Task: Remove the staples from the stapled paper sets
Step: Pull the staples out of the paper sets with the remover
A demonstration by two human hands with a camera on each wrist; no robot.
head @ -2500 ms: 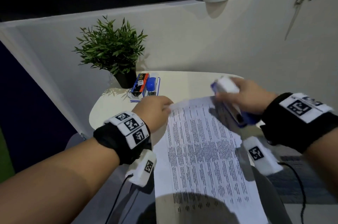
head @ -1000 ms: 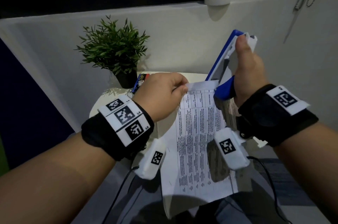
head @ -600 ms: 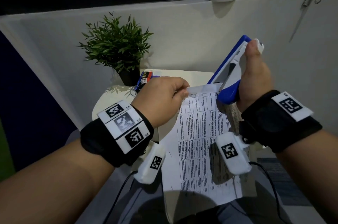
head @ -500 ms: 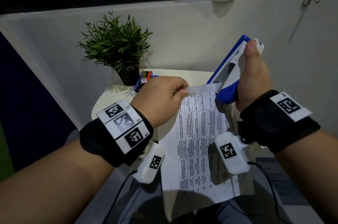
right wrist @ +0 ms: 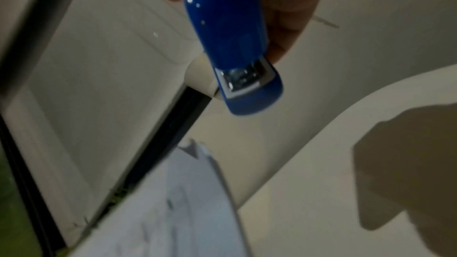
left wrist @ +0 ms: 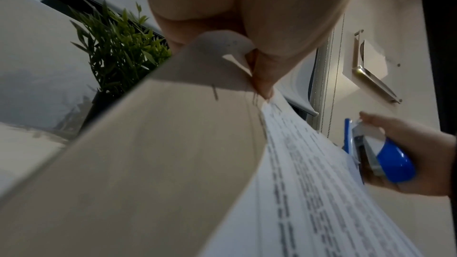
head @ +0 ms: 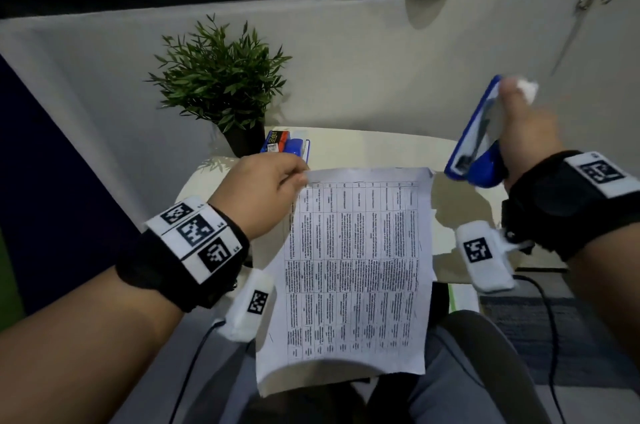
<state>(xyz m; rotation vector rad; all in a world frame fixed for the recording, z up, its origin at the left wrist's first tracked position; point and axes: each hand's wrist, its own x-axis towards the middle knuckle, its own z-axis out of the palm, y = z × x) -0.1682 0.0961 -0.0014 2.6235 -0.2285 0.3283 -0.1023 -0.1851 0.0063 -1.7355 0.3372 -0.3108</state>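
Note:
My left hand [head: 294,181] pinches the top left corner of the stapled paper set [head: 360,267], a printed table that hangs down over my lap. In the left wrist view my fingertips [left wrist: 269,50] clamp the folded corner, and a staple [left wrist: 215,93] shows in the paper [left wrist: 173,163] just below them. My right hand [head: 519,125] grips a blue and white stapler [head: 478,143], held upright to the right of the paper and clear of it. The right wrist view looks along the stapler [right wrist: 232,46] to the paper's corner [right wrist: 188,183] below.
A small round white table [head: 374,146] stands behind the paper. At its back left are a potted green plant [head: 221,87], a staples box [head: 275,141] and another blue item [head: 294,146]. A white wall lies behind and my legs [head: 450,389] below.
My right hand has carried the stapler away from the paper's top right corner, out to the right. The paper, now held by the left hand alone, hangs flatter and wider.

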